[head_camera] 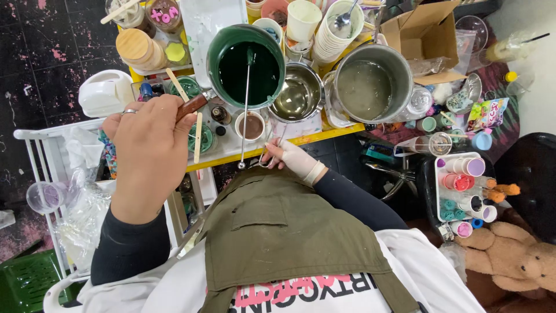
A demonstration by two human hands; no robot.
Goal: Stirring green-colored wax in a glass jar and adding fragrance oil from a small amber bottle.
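My left hand is shut around the brown wooden handle of a green pot full of dark green liquid. A long metal stirrer leans in the pot, its lower end hanging over the table's yellow edge. My right hand, wrapped in a beige bandage or glove, rests at that edge. Its fingers are closed on a thin metal tool with looped handles, just right of the stirrer's lower end.
A small steel pot and a large one stand right of the green pot. Stacked paper cups, jars, wooden sticks and a cardboard box crowd the table. A white rack stands left, a tray of tubes and a plush toy right.
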